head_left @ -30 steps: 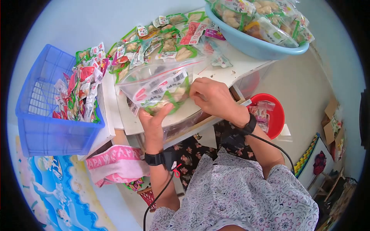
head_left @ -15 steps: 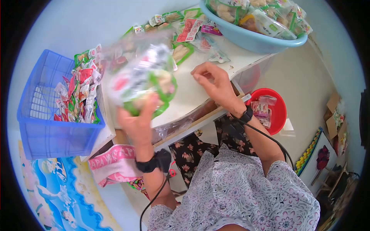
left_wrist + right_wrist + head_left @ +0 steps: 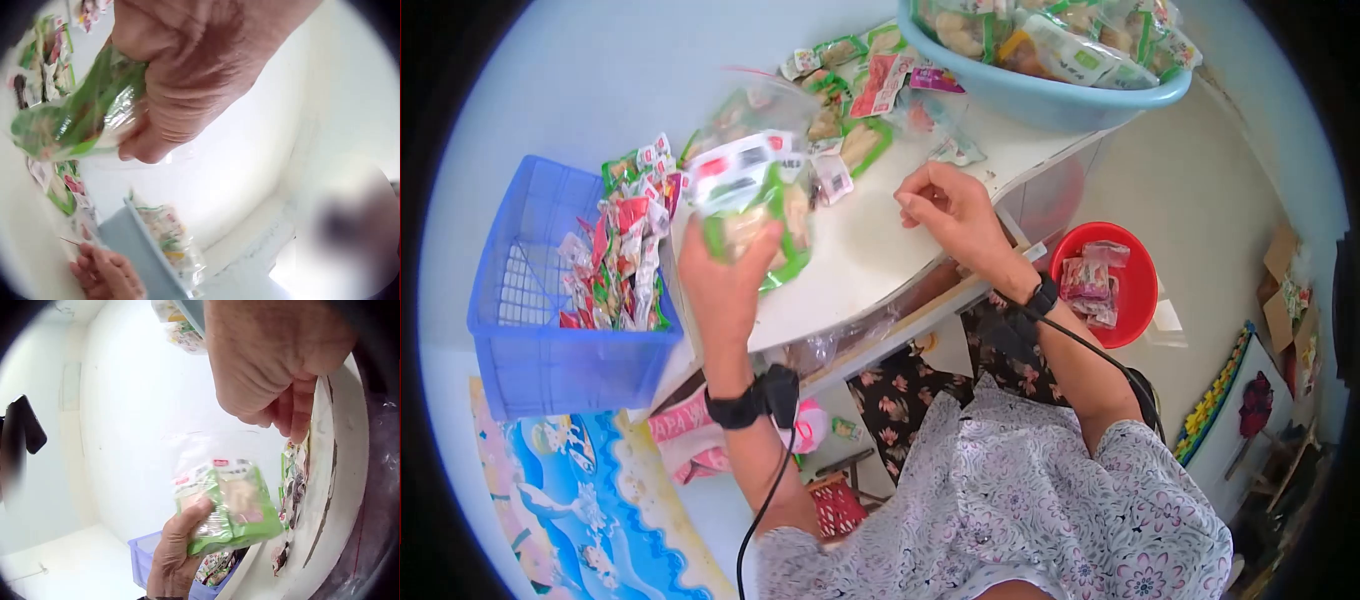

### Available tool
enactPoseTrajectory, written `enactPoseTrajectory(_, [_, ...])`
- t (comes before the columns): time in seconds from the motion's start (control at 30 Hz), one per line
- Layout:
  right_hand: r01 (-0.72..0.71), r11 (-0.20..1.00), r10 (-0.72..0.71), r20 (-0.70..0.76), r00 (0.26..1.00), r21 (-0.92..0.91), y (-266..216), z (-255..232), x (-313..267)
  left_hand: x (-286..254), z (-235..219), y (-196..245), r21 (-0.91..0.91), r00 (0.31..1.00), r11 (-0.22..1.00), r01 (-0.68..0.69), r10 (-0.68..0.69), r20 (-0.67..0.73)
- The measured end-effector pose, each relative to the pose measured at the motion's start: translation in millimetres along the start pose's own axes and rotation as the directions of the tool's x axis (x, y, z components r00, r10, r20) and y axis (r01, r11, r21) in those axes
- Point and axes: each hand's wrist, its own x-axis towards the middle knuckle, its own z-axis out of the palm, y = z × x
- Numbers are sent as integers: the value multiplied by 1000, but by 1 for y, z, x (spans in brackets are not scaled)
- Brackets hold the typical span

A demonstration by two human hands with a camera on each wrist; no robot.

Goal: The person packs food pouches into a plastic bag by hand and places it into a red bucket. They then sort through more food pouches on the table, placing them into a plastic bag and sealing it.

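My left hand (image 3: pixel 725 285) grips the lower part of a clear zip bag (image 3: pixel 735 175), thumb on the near side. Green-edged food packets show through its plastic. In the right wrist view the left hand (image 3: pixel 175 550) holds this bag (image 3: pixel 228 503) raised, above the blue basket's side. My right hand (image 3: pixel 960 220) hovers over the white table (image 3: pixel 850 290) near its front edge, fingers loosely curled, with nothing seen in them. Loose packets (image 3: pixel 862 145) lie on the table behind the hands.
A blue plastic basket (image 3: pixel 565 365) with small packets stands at the left. At the back right is a light blue basin (image 3: pixel 1040 100) heaped with bagged food. A red bucket (image 3: pixel 1142 290) holding packets sits on the floor at the right.
My left hand has carried the zip bag left and lifted it from the table, turning it more upright. The right hand has let go of the bag's side and stays near the same place.
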Motion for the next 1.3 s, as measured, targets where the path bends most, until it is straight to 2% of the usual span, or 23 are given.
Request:
enactPoseTrajectory(0.07, [-15,1000,15,5,1000,-24,0,-1,-6,-11,4,-7,-316,990,944,99,-126,-66])
enactPoseTrajectory(0.2, [28,993,-20,75,997,-114,-6,-1,-2,-29,25,-49,-464,987,872,154,-156,36])
enactPoseTrajectory(0.23, [35,991,-24,83,996,-126,-8,-1,-3,-36,33,-55,-601,977,774,198,-204,58])
enactPoseTrajectory(0.33, [115,986,-94,162,982,-123,-11,0,-4,-56,57,-70,-729,981,670,140,-194,10])
enactPoseTrajectory(0.47, [144,973,-102,226,969,-179,-10,9,-2,-66,64,-81,-771,975,614,168,-217,40])
enactPoseTrajectory(0.53, [169,973,-130,233,964,-159,-7,20,1,-67,65,-86,-744,985,651,153,-163,59])
enactPoseTrajectory(0.63, [66,968,21,343,939,-240,-20,27,9,-65,63,-87,-714,992,691,112,-113,47])
enactPoseTrajectory(0.73, [82,971,9,376,927,-224,-34,26,12,-62,60,-77,-726,992,677,119,-117,53])
enactPoseTrajectory(0.83, [55,994,-21,322,947,-98,-15,29,16,-63,58,-77,-726,990,673,140,-103,96])
enactPoseTrajectory(0.93, [-77,991,112,374,921,-107,-20,22,16,-61,58,-78,-710,987,686,158,-89,134])
enactPoseTrajectory(0.97, [-80,984,135,374,918,-159,-25,22,15,-60,56,-77,-701,985,694,166,-90,144])
enactPoseTrajectory(1.07, [-55,946,177,366,914,-321,-35,22,17,-55,52,-54,-727,996,686,13,-70,-47])
enactPoseTrajectory(1.13, [-7,900,178,354,918,-436,-36,22,21,-48,40,-58,-702,998,712,1,-41,-41])
enactPoseTrajectory(1.23, [69,984,-5,358,934,-165,-50,28,32,-36,28,-59,-700,999,714,-26,-1,-39])
enactPoseTrajectory(1.3, [112,989,-61,417,907,-99,-59,29,48,-29,25,-62,-695,999,718,-38,10,-44])
